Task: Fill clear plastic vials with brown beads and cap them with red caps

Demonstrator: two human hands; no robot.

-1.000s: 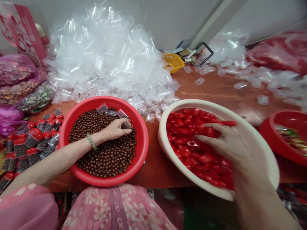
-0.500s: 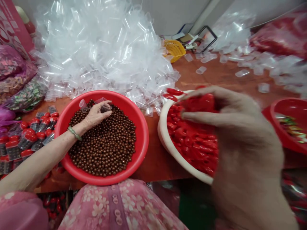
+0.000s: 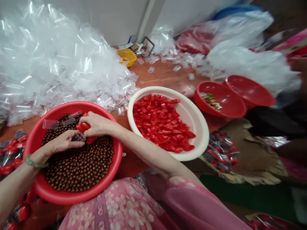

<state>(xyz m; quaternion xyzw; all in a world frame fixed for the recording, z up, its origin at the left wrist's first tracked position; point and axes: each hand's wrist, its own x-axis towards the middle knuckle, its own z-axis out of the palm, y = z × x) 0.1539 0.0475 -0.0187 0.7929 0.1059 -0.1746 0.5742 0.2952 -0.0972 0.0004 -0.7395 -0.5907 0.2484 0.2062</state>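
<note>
Over the red basin [image 3: 118, 159] of brown balls [image 3: 79, 169], my two hands meet. My left hand [image 3: 63, 140], with a green bracelet at the wrist, is closed on a clear cup [image 3: 78, 137] that seems to hold brown balls. Several red caps [image 3: 83, 126] are in my right hand [image 3: 97, 124], just beside the cup. Clear empty cups [image 3: 50, 124] lie on the balls behind my hands. To the right, a cream basin [image 3: 203, 137] holds a heap of loose red caps [image 3: 163, 124].
A big pile of clear cups [image 3: 59, 60] stands behind the red basin. Filled, red-capped cups [image 3: 11, 153] lie at the left. Beyond the cream basin are a red bowl [image 3: 232, 102] with small wrapped pieces and a second red bowl [image 3: 259, 92]. A yellow basket [image 3: 128, 57] sits further back.
My right hand has moved left from above the cream basin to the red basin, carrying red caps to my left hand. The view has swung to the right.
</note>
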